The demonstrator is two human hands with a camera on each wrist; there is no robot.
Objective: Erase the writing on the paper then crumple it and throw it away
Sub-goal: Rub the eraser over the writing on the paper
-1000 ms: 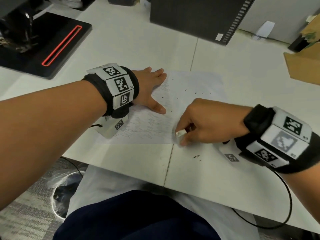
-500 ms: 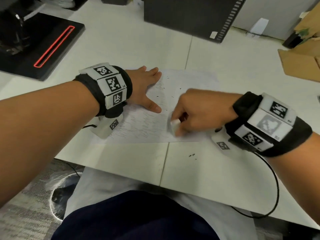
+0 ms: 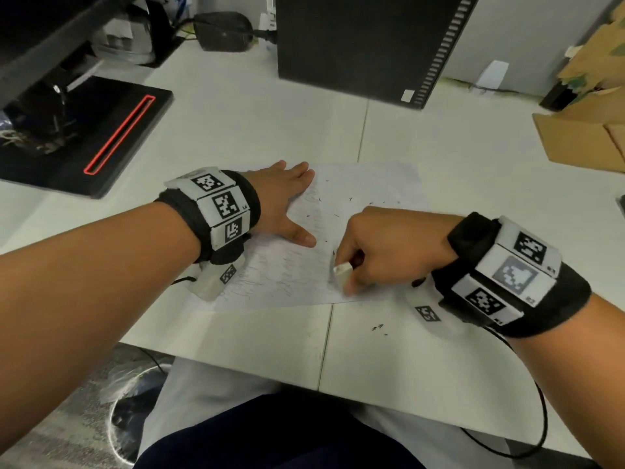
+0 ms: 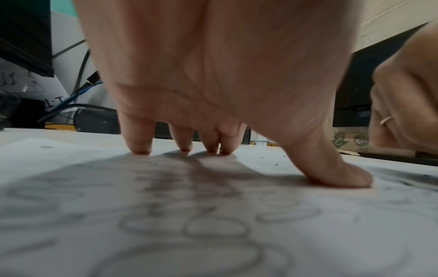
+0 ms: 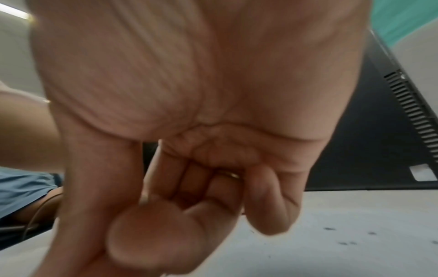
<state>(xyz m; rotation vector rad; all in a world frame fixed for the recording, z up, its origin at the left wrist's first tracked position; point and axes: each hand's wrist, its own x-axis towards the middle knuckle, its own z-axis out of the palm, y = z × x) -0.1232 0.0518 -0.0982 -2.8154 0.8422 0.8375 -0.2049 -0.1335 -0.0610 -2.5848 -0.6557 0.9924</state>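
Since a second ago, your right hand [image 3: 382, 247] is pinching the eraser [image 3: 342, 269] farther toward 12 o'clock on the paper [image 3: 368, 184], while your left hand [image 3: 284, 201] is pressing flat, fingers spread.

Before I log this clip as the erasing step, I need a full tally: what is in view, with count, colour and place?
paper: one, white with faint pencil writing, flat on the table at the front.
eraser: one, white, on the paper's near right part.
eraser crumbs: many, dark, scattered on paper and table.
table: one, white, with a seam down the middle.
computer tower: one, black, at the back.
flat black device: one, with a red outlined slot, back left.
cardboard: brown, at the right edge.
bin: one, with a clear liner, on the floor at left.
left hand: flat, pressing the paper's left part.
right hand: its fingers pinch the eraser.
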